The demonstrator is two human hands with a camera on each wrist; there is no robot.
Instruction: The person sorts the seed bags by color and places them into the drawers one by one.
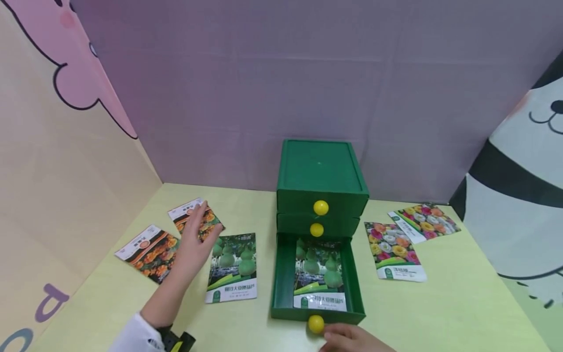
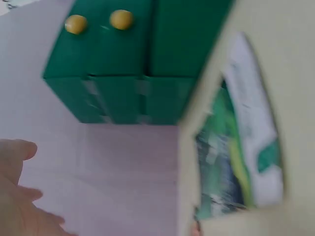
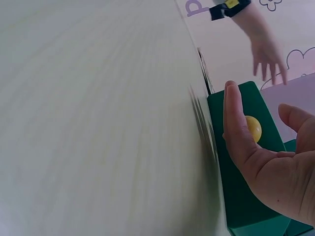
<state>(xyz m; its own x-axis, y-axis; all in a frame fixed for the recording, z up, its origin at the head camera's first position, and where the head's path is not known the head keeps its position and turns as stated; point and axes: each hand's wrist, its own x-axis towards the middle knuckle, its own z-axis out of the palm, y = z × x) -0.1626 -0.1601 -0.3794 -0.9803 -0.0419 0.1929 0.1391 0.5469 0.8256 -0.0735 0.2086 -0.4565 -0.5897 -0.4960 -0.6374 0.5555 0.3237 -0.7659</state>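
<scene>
You look mid-loading: gourd packet (image 1: 320, 278) in the drawer unit's (image 1: 321, 166) open drawer (image 1: 288, 314), right hand (image 1: 349, 338) unclenched at the knob (image 1: 316, 324), left hand (image 1: 196, 242) spread left of the unit, where pinching the second packet (image 1: 234, 266) probably comes next.

The white left sleeve (image 1: 135, 336) adjoins a black wristband (image 3: 240, 8) bearing a yellow patch (image 3: 231, 3).

Smooth plastic drawer (image 1: 282, 314), glossy knob (image 1: 315, 324), matt cloth backdrop (image 1: 242, 98)

Downward head view, closer wrist views, shared drawers (image 1: 338, 223)
</scene>
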